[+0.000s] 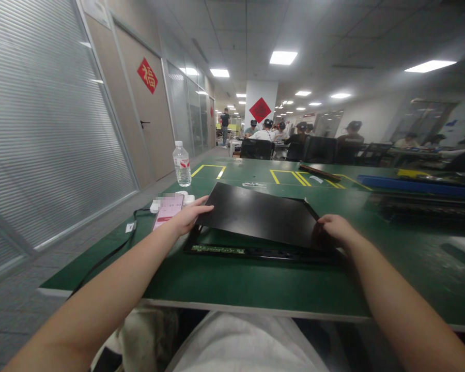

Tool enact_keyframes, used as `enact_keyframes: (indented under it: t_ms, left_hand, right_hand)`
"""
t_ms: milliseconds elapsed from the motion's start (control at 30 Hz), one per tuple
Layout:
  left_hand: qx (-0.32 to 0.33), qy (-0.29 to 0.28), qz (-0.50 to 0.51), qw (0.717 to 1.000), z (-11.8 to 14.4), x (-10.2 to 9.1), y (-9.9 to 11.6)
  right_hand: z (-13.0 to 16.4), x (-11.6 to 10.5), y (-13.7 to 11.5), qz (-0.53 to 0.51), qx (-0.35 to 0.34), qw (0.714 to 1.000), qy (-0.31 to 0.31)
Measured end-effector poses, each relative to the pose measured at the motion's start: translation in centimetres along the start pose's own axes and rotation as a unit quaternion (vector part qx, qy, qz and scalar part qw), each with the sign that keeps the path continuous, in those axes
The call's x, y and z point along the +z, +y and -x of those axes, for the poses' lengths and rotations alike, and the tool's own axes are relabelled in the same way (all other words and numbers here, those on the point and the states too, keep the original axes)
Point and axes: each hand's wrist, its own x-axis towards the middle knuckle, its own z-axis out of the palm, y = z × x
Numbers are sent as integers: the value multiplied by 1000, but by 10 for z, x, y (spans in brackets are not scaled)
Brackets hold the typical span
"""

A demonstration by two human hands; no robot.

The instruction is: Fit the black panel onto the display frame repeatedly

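A thin black flat panel is tilted above a black rectangular frame lying on the green table. My left hand grips the panel's raised left edge, thumb on top. At the panel's lower right corner, my right hand pinches the edge close to the frame; whether its fingers also touch the frame I cannot tell. Along the frame's near side a green circuit board strip shows through the gap. The panel hides most of the frame's inside.
Left of the panel are a lit phone, a black cable and a water bottle. Yellow tape marks and a dark bar lie toward the back. A long blue strip is at right. Several people sit beyond the table.
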Motion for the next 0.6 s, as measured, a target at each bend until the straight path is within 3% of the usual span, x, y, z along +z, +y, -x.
enact_keyframes:
  t_ms: [400, 600]
  left_hand:
    - [64, -21, -6, 998, 12, 11, 8]
    - [77, -43, 15, 996, 14, 11, 7]
  right_hand:
    - [6, -4, -15, -11, 4, 998, 55]
    - [9, -3, -18, -81, 19, 996, 32]
